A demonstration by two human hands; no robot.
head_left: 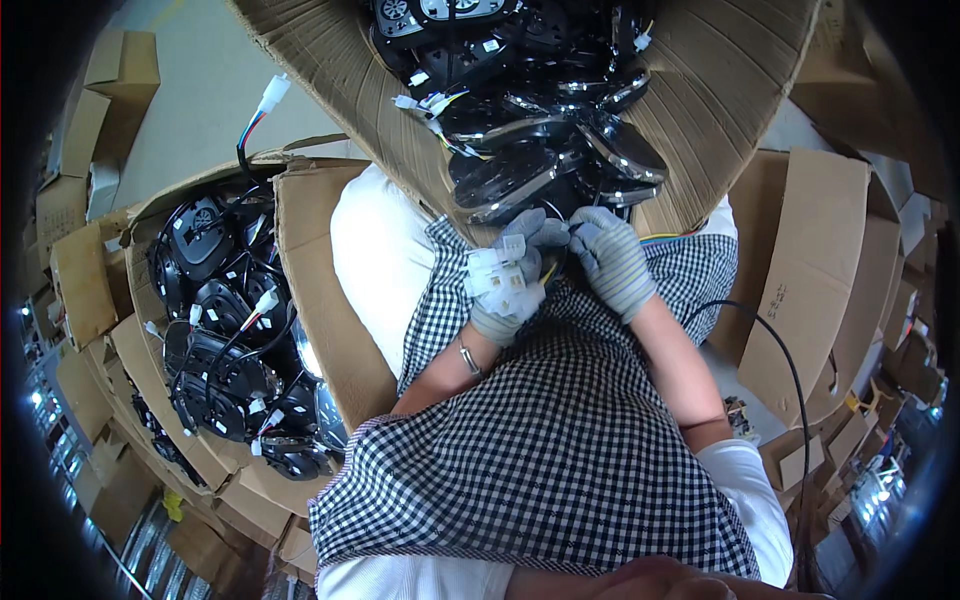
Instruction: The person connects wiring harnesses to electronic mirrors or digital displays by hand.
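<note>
White plastic connectors (497, 277), seemingly on wires, bunched over the lap.

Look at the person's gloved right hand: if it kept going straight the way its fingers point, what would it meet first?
The right hand points up and slightly left, toward the cardboard box ahead. It would probably first meet the nearest black shiny part at the box's near edge, though depth is hard to judge here.

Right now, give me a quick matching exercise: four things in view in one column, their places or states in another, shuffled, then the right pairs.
Things:
1. white connectors
2. right hand
3. left carton
4. checked apron

Places or states:
A. spread over the person's lap
B. at the person's left, filled with black round parts
C. held in the left hand
D. gloved, pinching at wires below the front carton

Pairs: 1-C, 2-D, 3-B, 4-A
</note>
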